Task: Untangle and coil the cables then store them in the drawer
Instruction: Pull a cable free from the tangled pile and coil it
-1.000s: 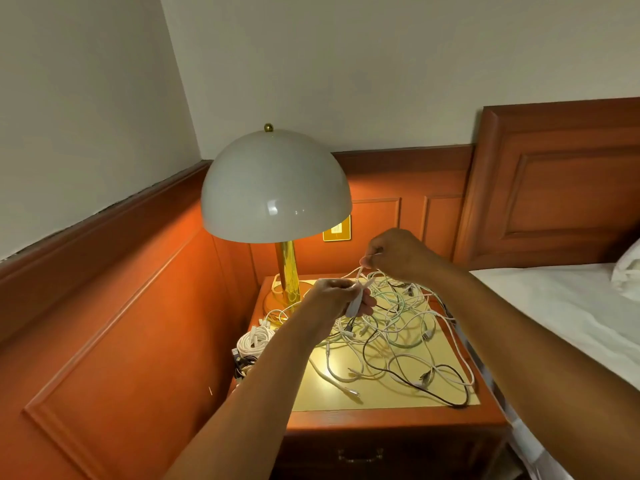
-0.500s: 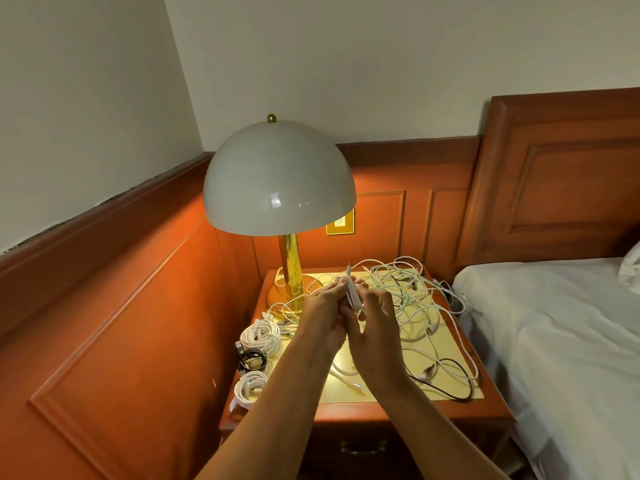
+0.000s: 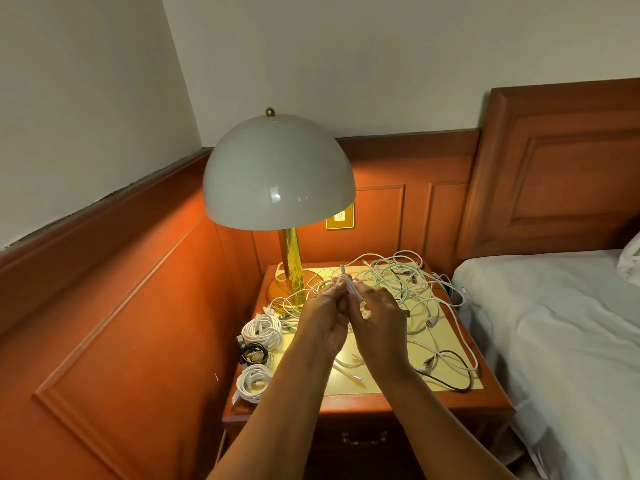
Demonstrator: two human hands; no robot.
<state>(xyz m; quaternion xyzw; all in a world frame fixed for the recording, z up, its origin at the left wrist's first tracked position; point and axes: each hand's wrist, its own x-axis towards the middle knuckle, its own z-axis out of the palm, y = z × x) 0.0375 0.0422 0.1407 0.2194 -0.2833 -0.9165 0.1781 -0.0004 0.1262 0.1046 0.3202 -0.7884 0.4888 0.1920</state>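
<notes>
Both hands work above the tabletop (image 3: 460, 393) of a bedside cabinet. The left hand (image 3: 325, 317) and right hand (image 3: 379, 318) meet over its middle, and the fingers of each grasp a folded bundle of white cable (image 3: 351, 285) that stands up between them.

Risks from this point, as a judgement:
- The held cable trails down into the loose tangle (image 3: 398, 289). Pulling it hard may tighten a knot or drag neighbouring cables along.
- Strands lie close to the lamp (image 3: 278, 174) base. A snagged loop may tug the lamp.
- Several cables run to the right edge near the bed (image 3: 554, 334). A tug may slide them off the tabletop.
- A loosened grip lets the folds spring open.

Appearance of the cables: the tangle is mostly thin white cable, with a pale green strand and one black cable (image 3: 453, 375) at the front right. It covers the back and right of the tabletop. Three finished coils sit in a row at the left edge: two white coils (image 3: 261, 330) and a dark coil (image 3: 254, 353) between them. The drawer (image 3: 363, 438) below the tabletop appears closed.
</notes>
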